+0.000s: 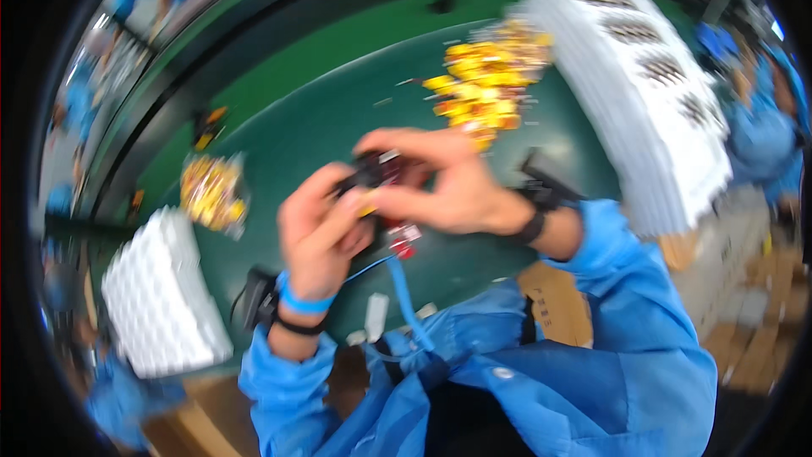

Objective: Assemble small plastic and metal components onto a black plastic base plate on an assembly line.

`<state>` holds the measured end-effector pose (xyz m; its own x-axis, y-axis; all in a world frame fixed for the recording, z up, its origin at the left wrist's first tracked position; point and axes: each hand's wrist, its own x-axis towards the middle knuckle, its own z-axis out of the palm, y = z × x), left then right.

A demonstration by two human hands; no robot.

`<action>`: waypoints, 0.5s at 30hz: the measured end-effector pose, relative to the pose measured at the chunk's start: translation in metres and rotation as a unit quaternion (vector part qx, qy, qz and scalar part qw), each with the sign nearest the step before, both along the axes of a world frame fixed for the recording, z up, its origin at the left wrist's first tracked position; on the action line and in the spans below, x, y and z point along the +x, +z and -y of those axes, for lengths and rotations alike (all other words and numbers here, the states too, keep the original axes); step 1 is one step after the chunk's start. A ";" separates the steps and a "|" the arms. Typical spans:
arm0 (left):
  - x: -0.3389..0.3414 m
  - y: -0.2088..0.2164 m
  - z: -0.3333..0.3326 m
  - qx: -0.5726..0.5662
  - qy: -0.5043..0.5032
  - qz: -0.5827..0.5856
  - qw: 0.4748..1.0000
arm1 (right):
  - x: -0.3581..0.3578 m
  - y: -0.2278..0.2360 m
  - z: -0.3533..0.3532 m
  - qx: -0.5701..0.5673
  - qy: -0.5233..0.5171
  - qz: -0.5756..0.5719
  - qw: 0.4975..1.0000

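Over the green work surface my two hands meet, both closed on one small black part (369, 171). My left hand (311, 224) pinches it from the left, and my right hand (452, 182) grips it from the right with thumb and forefinger. A bit of yellow shows at the right thumb's tip, and dark red shows between the right fingers. Motion blur and the fingers hide the part's exact kind. Just below the hands lies a small red and white piece (404, 241).
Beyond my right hand is a pile of small yellow parts (482, 85). A clear bag of yellow parts (213, 193) lies at left. White trays (161, 296) are stacked at left; a taller white tray stack (592, 59) with dark parts on top stands at right. Co-workers in blue sit on both sides.
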<state>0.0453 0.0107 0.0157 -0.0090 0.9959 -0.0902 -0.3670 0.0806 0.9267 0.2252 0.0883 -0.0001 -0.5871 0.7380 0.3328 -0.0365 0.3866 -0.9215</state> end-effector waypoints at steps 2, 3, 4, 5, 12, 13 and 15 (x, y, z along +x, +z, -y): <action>-0.013 -0.005 0.005 0.093 -0.001 -0.003 0.996 | -0.008 0.006 -0.002 0.093 -0.011 -0.077 0.993; -0.017 -0.006 0.007 0.094 0.038 0.030 0.994 | -0.011 0.002 -0.005 0.183 -0.033 -0.130 0.974; -0.026 -0.010 0.005 0.050 0.040 0.020 0.998 | -0.012 0.005 -0.005 0.191 -0.039 -0.168 0.966; -0.018 -0.010 0.008 0.012 0.054 0.032 0.998 | -0.012 0.007 -0.001 0.196 -0.039 -0.208 0.957; -0.026 -0.017 0.001 0.028 -0.102 0.046 0.993 | 0.043 0.021 0.051 0.306 -0.098 -0.050 0.946; -0.030 -0.017 0.000 0.024 -0.109 0.068 0.991 | 0.068 0.030 0.056 0.298 -0.132 -0.013 0.945; -0.022 -0.005 0.003 0.004 -0.021 0.006 1.000 | 0.132 0.053 0.054 0.265 -0.320 0.091 0.905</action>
<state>0.0237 0.0078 0.0110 0.0338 0.9960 -0.0824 -0.3752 0.0891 0.9226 0.3573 0.0343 0.0525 -0.1772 0.7110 0.6805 0.4850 0.6648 -0.5682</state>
